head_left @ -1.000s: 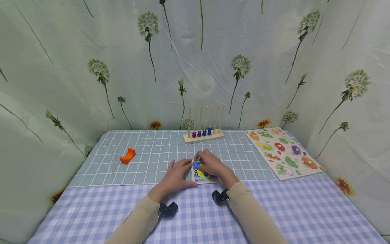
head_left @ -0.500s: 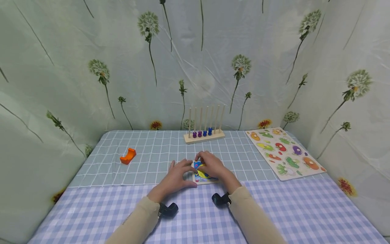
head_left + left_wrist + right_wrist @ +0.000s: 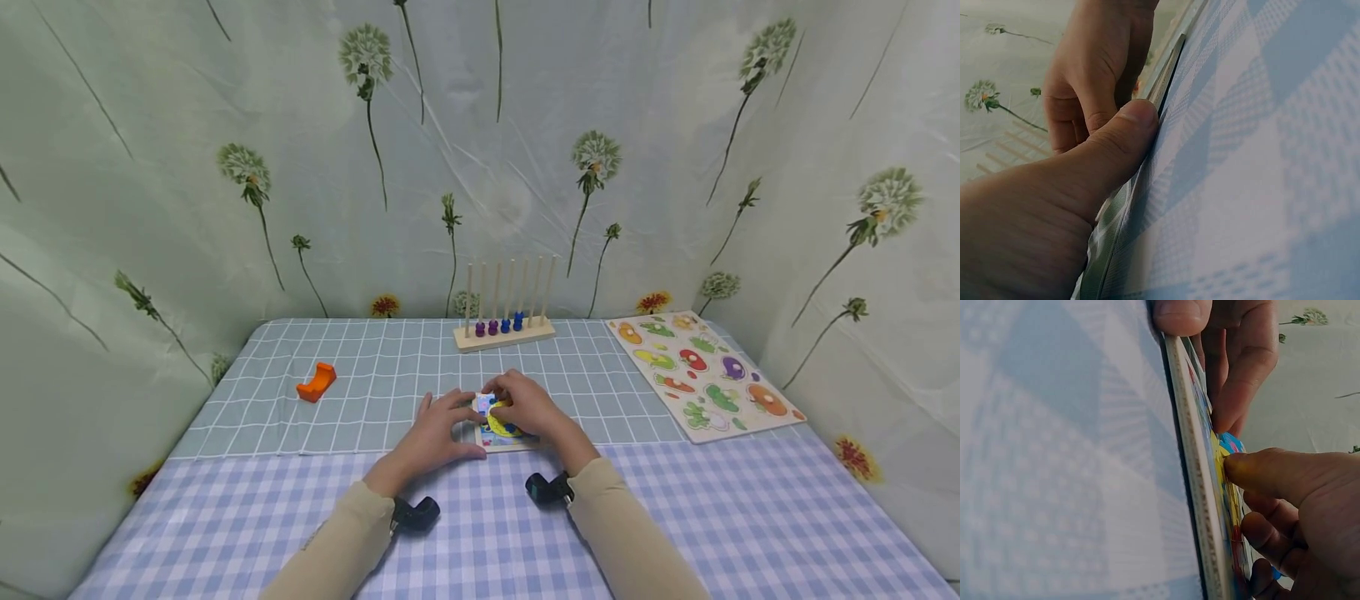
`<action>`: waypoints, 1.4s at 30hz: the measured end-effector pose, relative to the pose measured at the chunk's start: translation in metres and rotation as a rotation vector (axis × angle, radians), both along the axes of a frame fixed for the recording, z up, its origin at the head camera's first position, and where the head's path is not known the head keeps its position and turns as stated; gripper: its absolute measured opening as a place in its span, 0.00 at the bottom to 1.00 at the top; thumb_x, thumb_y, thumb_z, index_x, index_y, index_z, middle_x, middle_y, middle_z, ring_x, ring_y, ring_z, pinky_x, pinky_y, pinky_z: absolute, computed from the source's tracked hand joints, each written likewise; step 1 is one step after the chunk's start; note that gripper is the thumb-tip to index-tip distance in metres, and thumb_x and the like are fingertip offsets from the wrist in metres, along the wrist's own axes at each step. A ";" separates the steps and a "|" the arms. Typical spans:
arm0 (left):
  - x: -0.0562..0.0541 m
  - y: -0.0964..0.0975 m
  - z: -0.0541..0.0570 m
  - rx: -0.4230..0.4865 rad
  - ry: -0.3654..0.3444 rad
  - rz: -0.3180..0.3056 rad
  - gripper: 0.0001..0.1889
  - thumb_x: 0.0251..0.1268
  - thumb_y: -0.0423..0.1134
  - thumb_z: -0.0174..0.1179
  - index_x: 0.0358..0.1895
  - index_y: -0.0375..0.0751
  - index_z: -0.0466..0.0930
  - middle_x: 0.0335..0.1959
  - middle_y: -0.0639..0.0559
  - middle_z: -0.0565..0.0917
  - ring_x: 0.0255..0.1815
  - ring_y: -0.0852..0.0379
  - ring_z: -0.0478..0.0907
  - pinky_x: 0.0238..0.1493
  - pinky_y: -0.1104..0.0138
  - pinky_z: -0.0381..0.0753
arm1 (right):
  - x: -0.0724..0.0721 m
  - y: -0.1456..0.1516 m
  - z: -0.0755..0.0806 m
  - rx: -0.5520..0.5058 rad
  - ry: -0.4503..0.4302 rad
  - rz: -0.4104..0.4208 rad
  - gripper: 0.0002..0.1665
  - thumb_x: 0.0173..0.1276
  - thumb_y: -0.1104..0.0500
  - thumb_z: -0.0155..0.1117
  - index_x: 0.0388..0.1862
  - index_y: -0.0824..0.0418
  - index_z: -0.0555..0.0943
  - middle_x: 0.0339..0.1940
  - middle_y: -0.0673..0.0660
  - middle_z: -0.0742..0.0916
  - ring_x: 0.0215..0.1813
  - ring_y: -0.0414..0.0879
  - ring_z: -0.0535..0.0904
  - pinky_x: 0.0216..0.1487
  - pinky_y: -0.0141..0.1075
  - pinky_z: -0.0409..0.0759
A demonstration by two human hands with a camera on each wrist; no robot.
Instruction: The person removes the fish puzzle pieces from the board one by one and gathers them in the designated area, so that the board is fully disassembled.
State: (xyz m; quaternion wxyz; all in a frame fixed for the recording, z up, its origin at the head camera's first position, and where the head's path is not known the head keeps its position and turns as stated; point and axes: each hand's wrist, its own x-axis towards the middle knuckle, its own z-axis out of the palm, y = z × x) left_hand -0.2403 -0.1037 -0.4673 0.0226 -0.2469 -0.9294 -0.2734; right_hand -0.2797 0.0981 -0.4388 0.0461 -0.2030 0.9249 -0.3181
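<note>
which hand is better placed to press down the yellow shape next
The right hand, probably: its thumb is at the yellow shape. The left hand spans the picture puzzle at its left side, thumb by the near corner, seemingly better for steadying it.

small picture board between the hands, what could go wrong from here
The left hand and right hand work close together over the small picture board, so their fingers might bump. The board's near edge lies along the edge of the grey gridded cloth, so a push could rumple it. If the left thumb eased off the near corner, the board might slide.
</note>
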 end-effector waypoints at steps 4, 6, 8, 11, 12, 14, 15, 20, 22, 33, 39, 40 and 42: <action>0.000 0.000 -0.001 0.003 0.009 -0.005 0.25 0.50 0.59 0.74 0.51 0.53 0.86 0.69 0.49 0.75 0.74 0.46 0.67 0.74 0.28 0.42 | -0.001 0.001 -0.002 -0.011 0.008 0.001 0.16 0.64 0.61 0.70 0.51 0.55 0.84 0.43 0.53 0.81 0.45 0.45 0.79 0.53 0.44 0.82; -0.001 0.000 -0.001 0.004 0.008 -0.007 0.25 0.50 0.59 0.74 0.51 0.53 0.86 0.70 0.49 0.75 0.75 0.46 0.67 0.74 0.28 0.42 | -0.001 0.001 -0.003 -0.012 0.016 0.006 0.16 0.64 0.62 0.70 0.52 0.56 0.84 0.43 0.53 0.81 0.46 0.46 0.80 0.53 0.44 0.82; -0.001 0.000 -0.002 0.004 0.005 -0.007 0.25 0.50 0.59 0.74 0.51 0.53 0.86 0.70 0.49 0.75 0.75 0.45 0.66 0.74 0.28 0.42 | -0.001 0.002 -0.004 -0.017 0.016 0.002 0.16 0.64 0.62 0.70 0.52 0.56 0.84 0.43 0.53 0.82 0.47 0.46 0.80 0.54 0.44 0.82; -0.001 0.000 -0.001 0.005 -0.003 -0.005 0.25 0.50 0.59 0.74 0.50 0.54 0.86 0.70 0.49 0.75 0.75 0.45 0.66 0.74 0.28 0.41 | -0.002 0.002 -0.004 -0.027 0.010 -0.008 0.16 0.65 0.61 0.70 0.52 0.55 0.84 0.44 0.52 0.82 0.47 0.45 0.80 0.54 0.44 0.82; -0.001 0.000 -0.001 0.005 -0.004 -0.003 0.24 0.50 0.59 0.74 0.50 0.54 0.86 0.70 0.49 0.75 0.75 0.45 0.65 0.75 0.29 0.41 | -0.002 0.003 -0.004 -0.030 0.004 -0.013 0.16 0.65 0.61 0.70 0.52 0.54 0.84 0.44 0.51 0.82 0.47 0.45 0.80 0.54 0.43 0.82; -0.001 0.000 -0.001 0.005 -0.004 -0.001 0.24 0.50 0.59 0.74 0.50 0.55 0.86 0.70 0.49 0.75 0.75 0.45 0.66 0.75 0.29 0.41 | -0.002 0.004 -0.004 -0.031 0.005 -0.017 0.17 0.65 0.60 0.70 0.53 0.54 0.84 0.44 0.51 0.82 0.45 0.44 0.80 0.51 0.41 0.82; -0.001 0.000 -0.001 0.003 -0.005 0.000 0.24 0.50 0.59 0.74 0.50 0.55 0.86 0.70 0.49 0.75 0.76 0.45 0.65 0.75 0.29 0.41 | -0.002 0.005 -0.003 -0.030 0.006 -0.019 0.17 0.65 0.60 0.70 0.53 0.54 0.84 0.44 0.51 0.82 0.44 0.43 0.79 0.50 0.40 0.82; -0.001 0.001 0.000 -0.003 -0.013 0.011 0.23 0.50 0.59 0.74 0.50 0.56 0.86 0.70 0.49 0.74 0.77 0.45 0.64 0.75 0.30 0.41 | -0.002 0.011 0.001 -0.030 0.033 -0.027 0.17 0.65 0.59 0.70 0.53 0.54 0.84 0.46 0.53 0.83 0.41 0.43 0.76 0.45 0.37 0.79; 0.000 0.001 0.000 -0.005 -0.015 0.015 0.23 0.50 0.59 0.74 0.49 0.56 0.86 0.70 0.50 0.74 0.77 0.45 0.63 0.76 0.30 0.41 | -0.003 0.013 0.001 -0.028 0.050 -0.031 0.16 0.65 0.60 0.70 0.52 0.54 0.85 0.47 0.53 0.84 0.40 0.43 0.75 0.43 0.36 0.78; -0.001 0.001 -0.002 -0.014 -0.004 0.019 0.23 0.50 0.59 0.74 0.50 0.57 0.86 0.71 0.49 0.73 0.75 0.45 0.67 0.76 0.30 0.42 | -0.009 0.027 0.004 -0.022 0.031 -0.074 0.17 0.66 0.60 0.69 0.54 0.54 0.85 0.48 0.53 0.83 0.39 0.44 0.74 0.39 0.33 0.76; 0.001 0.001 -0.001 -0.006 -0.019 0.018 0.23 0.50 0.59 0.74 0.49 0.57 0.85 0.72 0.49 0.72 0.77 0.45 0.64 0.76 0.31 0.41 | -0.010 0.037 0.007 -0.036 0.036 -0.100 0.17 0.66 0.60 0.68 0.54 0.54 0.85 0.49 0.55 0.84 0.43 0.46 0.76 0.45 0.38 0.79; 0.001 0.001 -0.001 -0.005 -0.019 0.017 0.23 0.50 0.59 0.74 0.49 0.57 0.85 0.72 0.48 0.72 0.77 0.45 0.63 0.76 0.31 0.41 | -0.011 0.038 0.007 -0.037 0.030 -0.110 0.16 0.67 0.60 0.68 0.54 0.54 0.85 0.49 0.55 0.84 0.43 0.46 0.76 0.46 0.38 0.79; 0.001 0.001 0.000 -0.004 -0.021 0.015 0.23 0.50 0.59 0.74 0.50 0.57 0.85 0.72 0.48 0.72 0.78 0.44 0.62 0.76 0.31 0.40 | -0.011 0.040 0.008 -0.032 0.021 -0.131 0.16 0.67 0.60 0.68 0.54 0.54 0.85 0.50 0.54 0.84 0.44 0.47 0.76 0.47 0.38 0.79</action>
